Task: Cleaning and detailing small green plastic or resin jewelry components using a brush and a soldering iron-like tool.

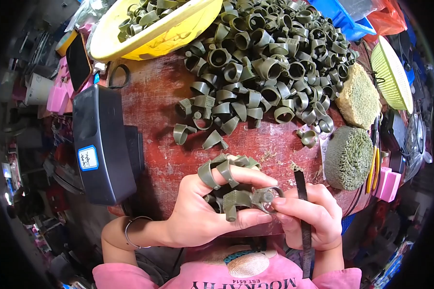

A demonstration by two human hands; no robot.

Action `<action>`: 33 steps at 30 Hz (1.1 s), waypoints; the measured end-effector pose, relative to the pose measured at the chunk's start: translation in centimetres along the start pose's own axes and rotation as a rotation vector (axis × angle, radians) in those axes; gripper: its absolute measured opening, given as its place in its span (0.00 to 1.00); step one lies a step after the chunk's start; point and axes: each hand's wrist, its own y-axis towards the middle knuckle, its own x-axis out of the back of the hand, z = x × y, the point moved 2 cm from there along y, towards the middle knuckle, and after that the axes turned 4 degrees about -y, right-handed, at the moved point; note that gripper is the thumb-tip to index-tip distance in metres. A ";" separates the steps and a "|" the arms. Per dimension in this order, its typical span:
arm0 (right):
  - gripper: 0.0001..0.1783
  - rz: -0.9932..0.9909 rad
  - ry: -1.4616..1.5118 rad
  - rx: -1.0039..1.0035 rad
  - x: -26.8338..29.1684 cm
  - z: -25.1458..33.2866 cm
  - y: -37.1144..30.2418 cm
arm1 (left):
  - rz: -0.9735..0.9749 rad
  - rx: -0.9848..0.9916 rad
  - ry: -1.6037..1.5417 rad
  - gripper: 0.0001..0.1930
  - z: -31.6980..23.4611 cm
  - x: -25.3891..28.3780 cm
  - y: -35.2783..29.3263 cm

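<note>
My left hand (190, 216) is closed around several olive-green ring-shaped pieces (238, 198), some looped over its fingers. One green ring (265, 196) is held at its thumb and fingertips, close to the table's near edge. Against that ring press the fingertips of my right hand (318, 209); whether they hold some small part there cannot be made out. A long, flat, dark strip like a blade (305, 231), its tip pointing away from me, is gripped in the right hand's fingers. Beyond both hands, a large heap of the same green rings (270, 67) covers the far part of the red table.
A tilted yellow basin (178, 36) with more rings stands far left. A black box-shaped device (99, 149) is on the left. At right are a rough greenish block (349, 159), a second tan block (359, 96) and a pale green basket (391, 74). The worn red tabletop (164, 159) lies between.
</note>
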 end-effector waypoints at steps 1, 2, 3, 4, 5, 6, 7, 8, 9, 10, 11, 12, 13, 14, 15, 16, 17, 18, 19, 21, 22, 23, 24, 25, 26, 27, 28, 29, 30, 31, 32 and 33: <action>0.20 0.010 0.016 -0.026 0.0 0.0 0.0 | -0.001 0.000 0.001 0.20 0.0 -0.2 0.1; 0.20 0.021 0.032 -0.052 0.0 0.0 0.0 | -0.048 -0.015 -0.093 0.18 0.1 -0.5 0.1; 0.20 0.021 0.034 -0.051 0.2 0.4 0.1 | -0.097 -0.030 -0.188 0.17 0.1 -0.6 0.1; 0.19 0.087 0.029 -0.133 0.5 0.7 0.3 | -0.099 -0.031 -0.187 0.17 0.1 -0.6 0.0; 0.19 0.154 0.024 -0.214 0.5 0.8 0.3 | -0.087 0.049 -0.273 0.17 0.3 -0.5 -0.1; 0.19 0.156 0.027 -0.212 0.4 0.7 -0.2 | -0.075 0.129 -0.359 0.16 0.5 -0.4 -0.3; 0.19 0.072 0.212 -0.213 0.6 0.4 -0.8 | -0.072 0.199 -0.294 0.20 0.2 -0.3 -0.3; 0.18 -0.013 0.396 -0.213 0.9 0.3 -1.2 | -0.068 0.199 -0.296 0.20 -0.3 -0.3 -0.1; 0.18 -0.017 0.436 -0.235 1.3 0.4 -1.4 | -0.050 0.267 -0.284 0.21 -0.5 -0.4 0.0; 0.18 -0.017 0.439 -0.236 1.1 0.3 -1.5 | -0.039 0.337 -0.269 0.21 -0.6 -0.4 -0.1; 0.19 -0.004 0.479 -0.224 0.7 0.0 -1.6 | -0.045 0.381 -0.301 0.22 -0.6 -0.5 -0.2; 0.19 0.008 0.519 -0.213 0.5 -0.2 -1.5 | -0.045 0.383 -0.301 0.22 -0.5 -0.5 -0.4; 0.19 0.058 0.510 -0.203 0.5 -0.3 -1.3 | -0.029 0.367 -0.307 0.22 -0.4 -0.5 -0.4; 0.19 0.058 0.507 -0.205 0.6 -0.3 -1.2 | -0.013 0.350 -0.313 0.22 -0.4 -0.6 -0.3; 0.18 0.079 0.501 -0.223 0.6 -0.2 -1.1 | -0.009 0.351 -0.314 0.22 -0.4 -0.7 -0.4; 0.18 0.102 0.497 -0.239 0.4 -0.2 -1.0 | -0.010 0.375 -0.372 0.22 -0.3 -0.8 -0.5; 0.17 0.073 0.430 -0.206 0.3 -0.2 -0.8 | -0.009 0.400 -0.430 0.22 -0.3 -0.8 -0.5; 0.17 0.072 0.428 -0.206 0.5 -0.1 -0.7 | -0.007 0.400 -0.430 0.22 -0.2 -0.8 -0.5; 0.17 0.099 0.406 -0.209 0.7 0.1 -0.6 | 0.009 0.402 -0.440 0.21 -0.2 -0.8 -0.6; 0.16 0.042 0.292 -0.098 0.2 0.2 -0.9 | 0.025 0.405 -0.450 0.21 -0.3 -0.7 -0.6; 0.16 0.041 0.290 -0.102 -0.2 0.3 -1.0 | 0.034 0.400 -0.418 0.20 -0.5 -0.7 -0.5; 0.15 -0.046 0.185 -0.025 -0.4 0.5 -1.0 | 0.044 0.395 -0.387 0.20 -0.6 -0.7 -0.5; 0.15 -0.133 0.081 0.051 -0.3 0.7 -1.0 | 0.046 0.397 -0.389 0.20 -0.6 -0.8 -0.4; 0.15 -0.123 0.030 0.069 -0.2 0.8 -1.1 | 0.036 0.332 -0.371 0.18 -0.6 -0.8 -0.4; 0.15 -0.119 0.033 0.070 -0.3 0.8 -1.2 | 0.025 0.268 -0.351 0.17 -0.6 -0.8 -0.5; 0.14 -0.157 0.009 0.102 -0.3 0.8 -1.3 | 0.019 0.267 -0.353 0.17 -0.6 -0.7 -0.5; 0.13 -0.196 -0.024 0.133 -0.2 0.8 -1.5 | 0.024 0.268 -0.341 0.16 -0.6 -0.8 -0.4; 0.13 -0.194 -0.028 0.134 0.0 0.8 -1.8 | 0.028 0.270 -0.329 0.16 -0.6 -0.8 -0.4; 0.17 -0.208 0.000 0.091 0.3 0.7 -2.2 | 0.030 0.268 -0.331 0.16 -0.6 -0.9 -0.4; 0.20 -0.221 0.032 0.047 0.5 0.6 -2.6 | 0.033 0.246 -0.316 0.16 -0.5 -0.9 -0.4; 0.24 -0.235 0.064 0.004 0.6 0.4 -2.9 | 0.036 0.225 -0.301 0.16 -0.4 -0.9 -0.4; 0.24 -0.234 0.065 0.005 0.6 0.5 -2.7 | 0.014 0.227 -0.298 0.16 -0.4 -0.9 -0.5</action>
